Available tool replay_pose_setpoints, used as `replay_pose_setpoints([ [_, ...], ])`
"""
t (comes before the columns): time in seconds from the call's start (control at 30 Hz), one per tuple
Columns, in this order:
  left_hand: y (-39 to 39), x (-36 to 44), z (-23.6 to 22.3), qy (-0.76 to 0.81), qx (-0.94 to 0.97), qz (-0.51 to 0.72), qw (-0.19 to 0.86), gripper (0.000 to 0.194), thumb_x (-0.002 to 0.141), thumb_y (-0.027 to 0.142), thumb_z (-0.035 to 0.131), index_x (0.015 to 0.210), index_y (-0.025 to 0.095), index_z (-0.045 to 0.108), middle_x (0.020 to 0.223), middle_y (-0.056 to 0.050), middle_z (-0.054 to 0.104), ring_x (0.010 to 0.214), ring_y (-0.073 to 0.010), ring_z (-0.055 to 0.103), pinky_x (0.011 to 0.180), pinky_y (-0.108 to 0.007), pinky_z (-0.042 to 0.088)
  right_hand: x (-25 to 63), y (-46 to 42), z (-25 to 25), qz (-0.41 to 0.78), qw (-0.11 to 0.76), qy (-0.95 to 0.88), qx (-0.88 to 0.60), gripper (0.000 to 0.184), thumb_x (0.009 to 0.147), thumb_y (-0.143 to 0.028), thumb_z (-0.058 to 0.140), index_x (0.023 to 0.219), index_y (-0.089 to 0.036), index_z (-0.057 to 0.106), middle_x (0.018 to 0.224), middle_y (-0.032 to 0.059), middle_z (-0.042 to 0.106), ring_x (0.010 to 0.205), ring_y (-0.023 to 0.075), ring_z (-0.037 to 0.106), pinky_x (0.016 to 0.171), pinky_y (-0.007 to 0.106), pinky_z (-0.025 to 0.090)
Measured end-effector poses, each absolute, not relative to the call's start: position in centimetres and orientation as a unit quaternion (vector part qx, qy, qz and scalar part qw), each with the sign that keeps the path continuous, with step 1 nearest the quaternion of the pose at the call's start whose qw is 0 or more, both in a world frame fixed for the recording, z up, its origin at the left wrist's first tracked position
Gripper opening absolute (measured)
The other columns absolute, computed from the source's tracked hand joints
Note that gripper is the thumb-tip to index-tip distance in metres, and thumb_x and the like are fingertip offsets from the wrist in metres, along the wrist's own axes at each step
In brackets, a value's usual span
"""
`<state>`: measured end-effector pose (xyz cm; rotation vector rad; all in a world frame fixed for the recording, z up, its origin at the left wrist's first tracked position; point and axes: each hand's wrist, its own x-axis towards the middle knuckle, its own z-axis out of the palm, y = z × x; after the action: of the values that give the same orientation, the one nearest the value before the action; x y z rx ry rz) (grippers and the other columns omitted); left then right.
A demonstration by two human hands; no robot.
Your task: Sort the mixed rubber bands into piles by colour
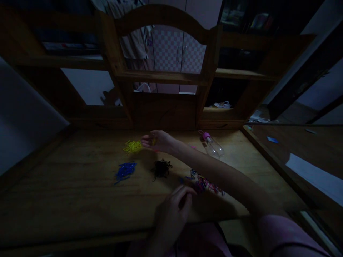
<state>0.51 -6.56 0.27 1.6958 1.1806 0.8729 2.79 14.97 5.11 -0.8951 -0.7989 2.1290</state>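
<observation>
Over the far middle of the wooden desk, my right hand (157,141) reaches in from the right, its fingers partly curled around a small yellow bit. Just left of its fingertips lies a heap of thin yellow strands (132,146). Near the front edge my left hand (175,203) is closed, thumb meeting the curled fingers; what they hold, if anything, is hidden. A mixed multicoloured heap (205,184) of thin loops or strands spreads beside it, partly under my right forearm. A black heap (161,168) sits between the hands, and a blue heap (125,170) is farther left.
A clear bottle with a pink cap (213,145) lies beyond my right forearm. Wooden shelving (164,76) rises along the desk's back edge. To the right, another surface holds a white sheet (316,176) and a small blue card (272,139). The light is dim.
</observation>
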Motion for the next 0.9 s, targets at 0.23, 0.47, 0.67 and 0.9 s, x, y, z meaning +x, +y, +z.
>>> replay_pose_setpoints([
  [0.23, -6.7, 0.5, -0.6, 0.509, 0.675, 0.366, 0.389, 0.020, 0.088, 0.018, 0.049, 0.091, 0.024, 0.069, 0.097, -0.004, 0.072, 0.088, -0.0200, 0.066, 0.076, -0.027, 0.050, -3.9, 17.6, 2.0, 0.762, 0.336, -0.436, -0.340, 0.044, 0.100, -0.047, 0.031, 0.108, -0.015, 0.062, 0.105, 0.0104, 0.069, 0.120, 0.0277, 0.055, 0.107, 0.052, 0.037],
  [0.47, -6.6, 0.6, 0.2, 0.497, 0.681, 0.356, 0.402, 0.023, 0.090, 0.015, 0.046, 0.090, 0.024, 0.068, 0.088, -0.001, 0.068, 0.081, -0.0174, 0.064, 0.072, -0.025, 0.047, -2.7, 16.0, 2.0, 0.684, 0.340, -0.587, -0.269, 0.063, 0.096, -0.060, 0.036, 0.150, -0.030, 0.030, 0.162, -0.0049, 0.013, 0.150, 0.0207, 0.002, 0.119, 0.051, -0.001],
  [0.67, -6.7, 0.2, 0.2, 0.486, 0.674, 0.359, 0.426, 0.026, 0.093, 0.016, 0.046, 0.097, 0.027, 0.069, 0.094, 0.001, 0.068, 0.093, -0.0170, 0.063, 0.081, -0.025, 0.045, 3.8, 15.3, 6.3, 0.562, 0.378, -0.691, -0.253, 0.066, 0.099, -0.059, 0.025, 0.152, -0.020, 0.028, 0.161, 0.0029, 0.021, 0.148, 0.0188, 0.017, 0.121, 0.043, 0.009],
  [0.9, -7.1, 0.6, 0.6, 0.462, 0.656, 0.361, 0.475, 0.023, 0.096, 0.021, 0.045, 0.092, 0.025, 0.067, 0.092, 0.001, 0.067, 0.089, -0.0153, 0.063, 0.079, -0.024, 0.045, 15.3, 8.1, 10.4, 0.293, 0.345, -0.823, -0.344, 0.033, 0.098, -0.038, 0.049, 0.125, -0.025, 0.062, 0.134, 0.0050, 0.060, 0.123, 0.0202, 0.055, 0.106, 0.038, 0.040],
])
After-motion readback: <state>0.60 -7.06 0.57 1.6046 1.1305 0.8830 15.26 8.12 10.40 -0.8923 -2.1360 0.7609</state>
